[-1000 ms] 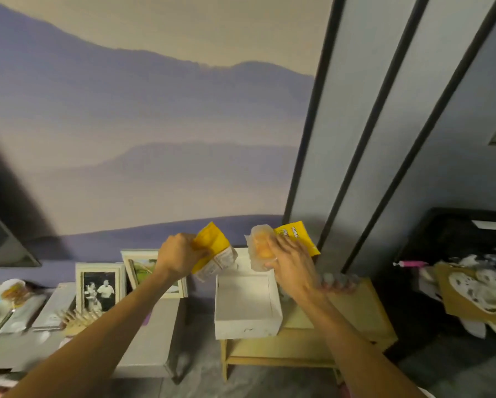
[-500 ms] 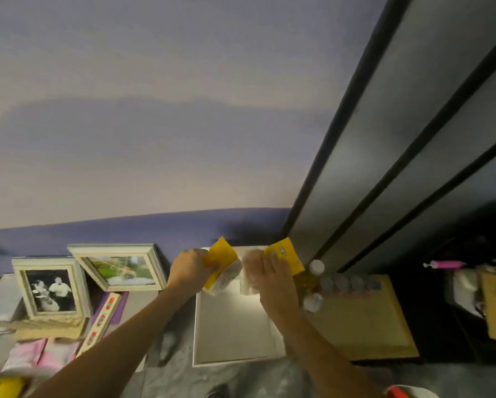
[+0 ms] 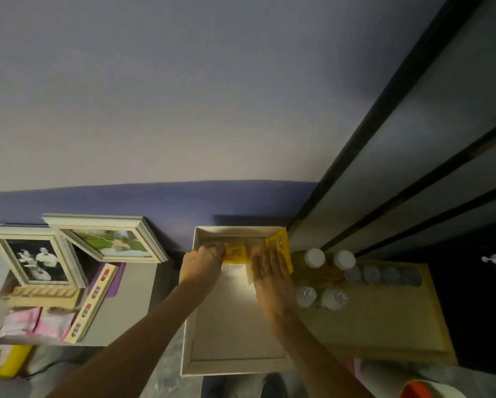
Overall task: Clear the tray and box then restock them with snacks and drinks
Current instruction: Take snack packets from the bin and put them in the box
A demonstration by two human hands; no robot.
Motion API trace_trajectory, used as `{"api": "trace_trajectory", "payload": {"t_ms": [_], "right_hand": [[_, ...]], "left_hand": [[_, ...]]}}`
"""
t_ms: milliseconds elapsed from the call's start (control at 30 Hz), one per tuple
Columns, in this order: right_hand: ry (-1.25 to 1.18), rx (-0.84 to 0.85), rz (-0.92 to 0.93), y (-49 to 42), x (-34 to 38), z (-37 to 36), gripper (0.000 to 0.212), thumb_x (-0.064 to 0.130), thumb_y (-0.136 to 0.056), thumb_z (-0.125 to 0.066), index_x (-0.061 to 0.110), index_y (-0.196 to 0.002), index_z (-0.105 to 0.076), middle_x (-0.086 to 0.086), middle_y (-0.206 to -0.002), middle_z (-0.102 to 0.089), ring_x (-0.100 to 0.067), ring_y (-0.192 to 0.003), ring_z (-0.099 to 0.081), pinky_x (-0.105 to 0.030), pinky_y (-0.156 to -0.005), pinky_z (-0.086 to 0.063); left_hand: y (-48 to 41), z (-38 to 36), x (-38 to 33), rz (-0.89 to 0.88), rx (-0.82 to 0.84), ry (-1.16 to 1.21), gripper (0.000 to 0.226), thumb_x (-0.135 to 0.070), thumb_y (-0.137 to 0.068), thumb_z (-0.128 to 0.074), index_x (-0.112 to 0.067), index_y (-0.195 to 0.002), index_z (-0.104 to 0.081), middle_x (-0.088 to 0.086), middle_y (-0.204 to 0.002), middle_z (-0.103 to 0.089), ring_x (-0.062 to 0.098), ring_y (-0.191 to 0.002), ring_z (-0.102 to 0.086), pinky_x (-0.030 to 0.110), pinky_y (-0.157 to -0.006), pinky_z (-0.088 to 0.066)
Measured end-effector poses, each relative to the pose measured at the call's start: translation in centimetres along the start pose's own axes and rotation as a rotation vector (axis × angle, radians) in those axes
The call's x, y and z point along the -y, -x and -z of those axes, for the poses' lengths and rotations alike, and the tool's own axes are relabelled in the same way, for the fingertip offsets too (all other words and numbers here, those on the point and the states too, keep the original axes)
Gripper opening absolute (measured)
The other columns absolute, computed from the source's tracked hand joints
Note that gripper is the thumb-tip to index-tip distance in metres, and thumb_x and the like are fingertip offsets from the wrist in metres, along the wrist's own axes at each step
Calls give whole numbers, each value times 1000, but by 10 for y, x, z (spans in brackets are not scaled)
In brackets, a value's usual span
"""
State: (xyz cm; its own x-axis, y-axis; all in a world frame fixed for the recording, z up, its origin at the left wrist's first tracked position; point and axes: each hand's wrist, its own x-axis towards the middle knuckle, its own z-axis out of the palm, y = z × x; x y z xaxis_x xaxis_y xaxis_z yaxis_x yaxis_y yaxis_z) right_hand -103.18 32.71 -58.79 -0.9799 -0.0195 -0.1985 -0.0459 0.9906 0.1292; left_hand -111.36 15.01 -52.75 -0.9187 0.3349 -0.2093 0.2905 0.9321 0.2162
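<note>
— From the head view, what do we have in our hands?

— Our left hand [image 3: 202,264] is curled closed around a yellow snack packet [image 3: 235,254], gripping it at its left end. Our right hand [image 3: 269,275] lies flatter, fingers spread over a second yellow packet [image 3: 279,247]; whether that grip is truly closed on it we cannot tell.

— Where are the packets?

— Both are down inside the white box [image 3: 196,366], at its far end, near the back wall of the box. The left packet lies just right of our left grip; the other pokes out beyond our right fingertips, touching the box's right wall.

— Any writing we can read?

— There is dark print on the yellow of both packets, but it is too blurred to make out.

— And beside our right grip?

— Just to its right, white-capped bottles [image 3: 314,257] stand on the wooden tray [image 3: 384,326], with a row of grey-topped ones behind. Well left of our left grip, two framed photos [image 3: 37,259] sit on the desk [image 3: 126,311].
</note>
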Motion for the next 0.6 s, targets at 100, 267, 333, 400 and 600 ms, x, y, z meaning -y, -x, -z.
{"api": "trace_trajectory", "payload": {"t_ms": [100,267,333,400,600], "right_hand": [[-33,27,-13,2,-2,7,72,19,-80,-87,3,-144,-61,-26,-147,-60,-46,-140,-55,-57,-118,-44],[-169,-7,-1,14,-8,54,91,48,-63,-98,8,-139,-66,-20,-144,-64,-41,-138,-58,-61,-114,-46],[-222,-108,-20,18,-10,79,83,54,-76,-87,7,-141,-64,-21,-148,-61,-41,-143,-53,-61,-117,-43],[-313,-207,-69,21,-13,104,74,59,-93,-65,5,-143,-63,-21,-152,-57,-41,-147,-48,-61,-118,-42],[-395,-140,-62,41,-25,197,106,88,-93,-18,15,-170,-18,-7,-179,-7,-28,-165,-3,-46,-132,-4]], "left_hand": [[3,-3,5,-55,-23,41,21,-35,-105,-59,-29,-125,-61,-2,-116,-72,16,-91,-72,32,-84,-60],[20,19,13,-63,-32,130,70,-74,-86,-65,-36,-143,-49,-3,-139,-63,25,-124,-63,45,-106,-53],[29,36,16,-22,-44,172,82,-88,-78,-55,-39,-143,-46,-5,-139,-61,25,-123,-63,45,-105,-52],[37,58,21,1,-67,222,86,-92,-77,-52,-38,-143,-46,-6,-140,-59,23,-123,-62,44,-104,-51],[72,142,51,22,-64,281,110,-100,-77,-30,-34,-163,-22,-4,-174,-20,22,-158,-23,52,-127,-24]]}}
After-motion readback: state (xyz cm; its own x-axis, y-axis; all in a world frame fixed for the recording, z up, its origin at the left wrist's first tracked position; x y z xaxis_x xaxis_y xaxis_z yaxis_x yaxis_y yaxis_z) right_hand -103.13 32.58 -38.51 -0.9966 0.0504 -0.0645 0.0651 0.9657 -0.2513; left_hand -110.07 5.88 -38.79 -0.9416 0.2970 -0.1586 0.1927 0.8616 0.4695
